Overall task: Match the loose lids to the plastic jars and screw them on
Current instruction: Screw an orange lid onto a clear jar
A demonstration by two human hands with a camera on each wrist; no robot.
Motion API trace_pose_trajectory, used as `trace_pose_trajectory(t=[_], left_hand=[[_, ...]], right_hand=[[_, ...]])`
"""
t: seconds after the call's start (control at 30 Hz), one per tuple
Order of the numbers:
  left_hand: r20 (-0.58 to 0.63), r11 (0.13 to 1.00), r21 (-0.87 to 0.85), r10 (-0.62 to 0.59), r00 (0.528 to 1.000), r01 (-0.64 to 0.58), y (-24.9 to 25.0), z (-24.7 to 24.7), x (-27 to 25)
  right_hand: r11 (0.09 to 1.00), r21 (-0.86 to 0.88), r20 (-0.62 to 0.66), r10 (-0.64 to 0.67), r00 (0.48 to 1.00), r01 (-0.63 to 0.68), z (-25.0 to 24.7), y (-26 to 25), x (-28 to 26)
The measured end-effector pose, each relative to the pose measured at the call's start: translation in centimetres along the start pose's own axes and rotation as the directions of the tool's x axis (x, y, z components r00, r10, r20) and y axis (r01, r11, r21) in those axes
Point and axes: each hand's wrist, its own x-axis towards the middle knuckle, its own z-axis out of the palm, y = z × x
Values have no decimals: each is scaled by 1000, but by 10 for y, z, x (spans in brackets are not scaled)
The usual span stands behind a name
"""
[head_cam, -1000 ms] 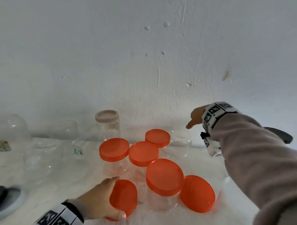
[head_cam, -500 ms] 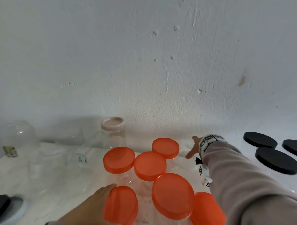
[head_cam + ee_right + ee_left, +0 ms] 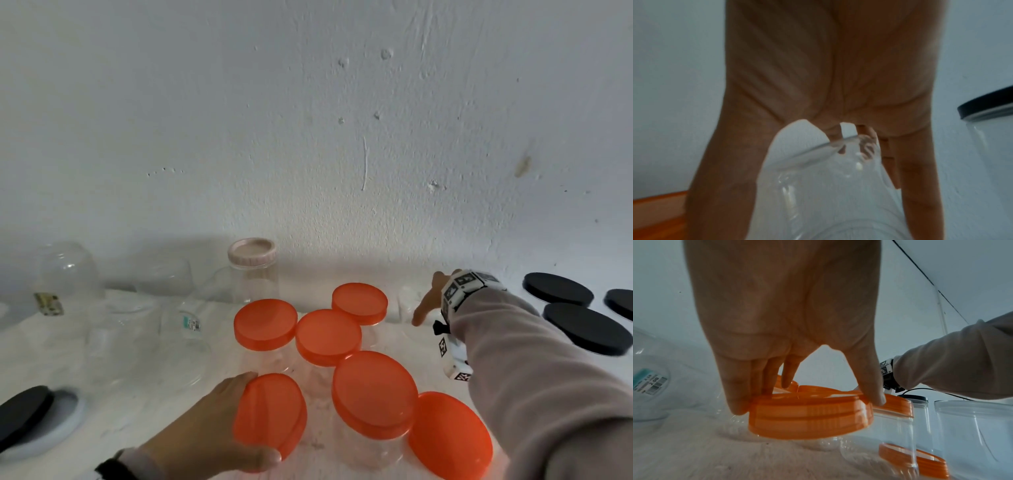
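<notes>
1. Overhead, a white table (image 3: pixel 120 411) meets a scuffed white wall (image 3: pixel 308 137); orange-lidded jars (image 3: pixel 375 390) cluster in the middle, black lids (image 3: pixel 582 327) far right.
2. Left hand (image 3: pixel 789 331) grips the near orange lid (image 3: pixel 809 417) by its rim, thumb opposite fingers.
3. Right hand (image 3: pixel 838 91) spreads wide around a clear open jar (image 3: pixel 818 186), fingers straddling its mouth.

Six orange-lidded clear plastic jars (image 3: pixel 328 337) cluster mid-surface, round black lids (image 3: pixel 582 328) at three o'clock, lidless clear jars (image 3: pixel 150 329) at nine o'clock.

6 orange lids (image 3: pixel 374 389); black lids (image 3: pixel 584 328); pink ribbed lid (image 3: pixel 251 252); clear jars (image 3: pixel 181 329)
</notes>
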Motion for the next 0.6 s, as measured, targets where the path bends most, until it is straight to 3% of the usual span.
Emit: trace_pose_trajectory(t=[0.13, 0.3, 0.4, 0.6], left_hand=[[-24, 1000, -19, 21, 1000, -21, 5, -4, -8], [-13, 999, -32, 14, 1000, -14, 2, -18, -17], [-46, 994, -84, 61, 997, -64, -5, -28, -24], [-166, 967, -225, 82, 983, -119, -31, -47, -40]], right_hand=[[999, 54, -110, 2, 994, 4, -14, 0, -19], [963, 239, -266, -60, 962, 126, -38, -14, -53], [895, 377, -300, -125, 946, 238, -47, -23, -82], [718, 539, -473, -174, 864, 440, -46, -58, -148]])
